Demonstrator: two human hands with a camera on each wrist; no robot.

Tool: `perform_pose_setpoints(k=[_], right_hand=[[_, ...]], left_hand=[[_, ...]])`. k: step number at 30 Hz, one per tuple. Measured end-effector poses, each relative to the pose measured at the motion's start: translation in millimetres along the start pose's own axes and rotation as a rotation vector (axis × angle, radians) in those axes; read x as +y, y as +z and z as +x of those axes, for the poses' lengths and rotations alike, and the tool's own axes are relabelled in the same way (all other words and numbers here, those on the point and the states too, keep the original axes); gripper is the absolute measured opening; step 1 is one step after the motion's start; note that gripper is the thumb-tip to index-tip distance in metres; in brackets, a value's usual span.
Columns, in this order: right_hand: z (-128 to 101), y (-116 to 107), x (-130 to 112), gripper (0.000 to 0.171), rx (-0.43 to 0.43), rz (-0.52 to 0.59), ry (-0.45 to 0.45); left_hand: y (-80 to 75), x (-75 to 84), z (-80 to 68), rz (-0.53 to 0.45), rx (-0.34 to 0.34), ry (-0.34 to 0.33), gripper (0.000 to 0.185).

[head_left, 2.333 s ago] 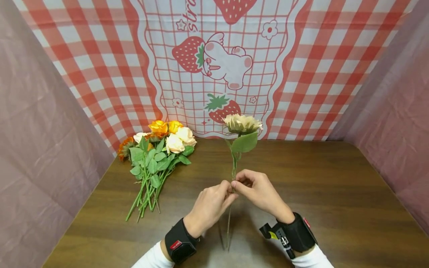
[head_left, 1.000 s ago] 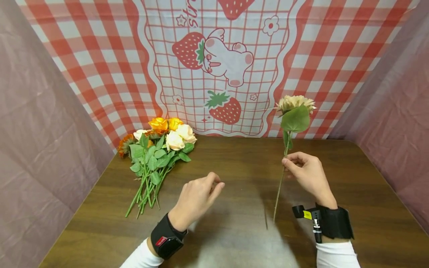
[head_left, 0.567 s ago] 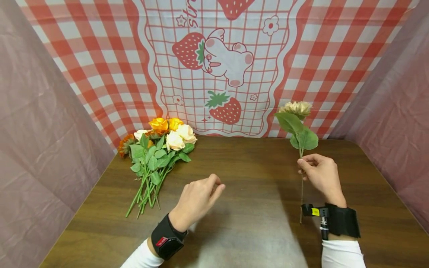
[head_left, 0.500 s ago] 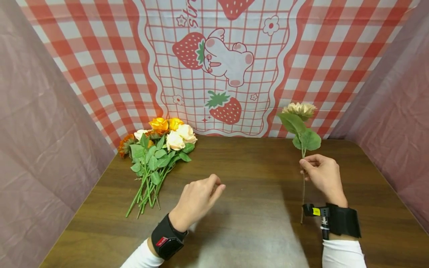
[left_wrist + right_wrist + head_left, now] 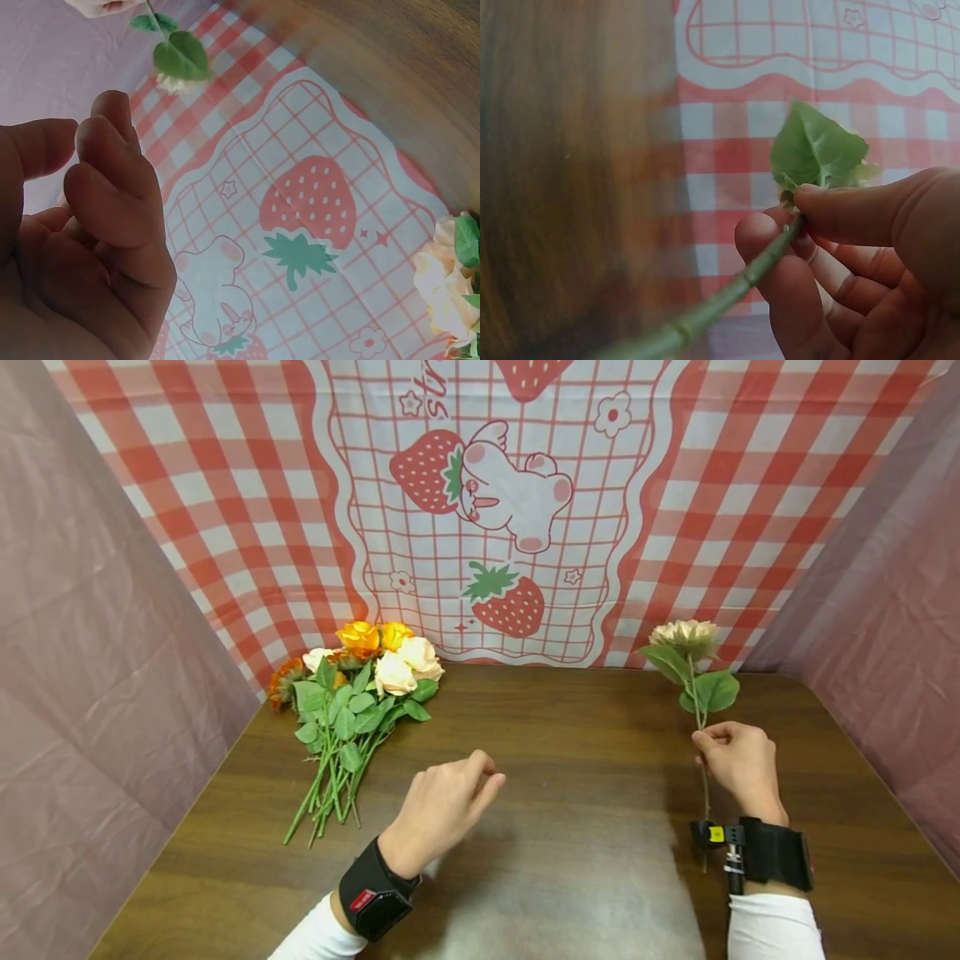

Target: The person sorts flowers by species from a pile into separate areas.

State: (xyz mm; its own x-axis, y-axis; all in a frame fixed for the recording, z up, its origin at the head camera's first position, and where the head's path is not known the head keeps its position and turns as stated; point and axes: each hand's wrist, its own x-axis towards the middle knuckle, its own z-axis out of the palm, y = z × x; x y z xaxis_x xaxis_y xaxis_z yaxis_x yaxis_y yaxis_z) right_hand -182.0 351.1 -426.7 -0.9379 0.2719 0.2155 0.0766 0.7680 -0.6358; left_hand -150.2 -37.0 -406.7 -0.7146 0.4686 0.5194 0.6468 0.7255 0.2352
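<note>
A dark brown wood-grain table (image 5: 570, 760) is enclosed on three sides. The back is covered by a red-and-white checked cloth (image 5: 225, 510) printed with strawberries and a white cartoon animal. Crinkled mauve sheets (image 5: 82, 677) are hung on the left and right sides. Soft glare is seen on the near tabletop.
</note>
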Motion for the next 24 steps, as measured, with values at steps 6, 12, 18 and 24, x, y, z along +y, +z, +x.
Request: perform_pose_setpoints(k=[6, 12, 18, 24], right_hand=[[1, 2, 8, 0.028, -0.037, -0.031, 0.048], [2, 2, 19, 0.027, -0.059, -0.072, 0.087], [2, 0, 26, 0.03, -0.111, -0.113, 0.153], [2, -3, 33, 0.029, -0.177, -0.148, 0.223]], left_hand=[[-0.5, -0.6, -0.3, 0.005, 0.01, 0.007, 0.012], [-3.2, -2.6, -0.8, 0.012, 0.007, -0.012, 0.012], [-5.3, -4.5, -0.5, 0.015, 0.005, -0.025, 0.012], [-7.1, -5.4, -0.2, 0.018, 0.013, -0.025, 0.012]])
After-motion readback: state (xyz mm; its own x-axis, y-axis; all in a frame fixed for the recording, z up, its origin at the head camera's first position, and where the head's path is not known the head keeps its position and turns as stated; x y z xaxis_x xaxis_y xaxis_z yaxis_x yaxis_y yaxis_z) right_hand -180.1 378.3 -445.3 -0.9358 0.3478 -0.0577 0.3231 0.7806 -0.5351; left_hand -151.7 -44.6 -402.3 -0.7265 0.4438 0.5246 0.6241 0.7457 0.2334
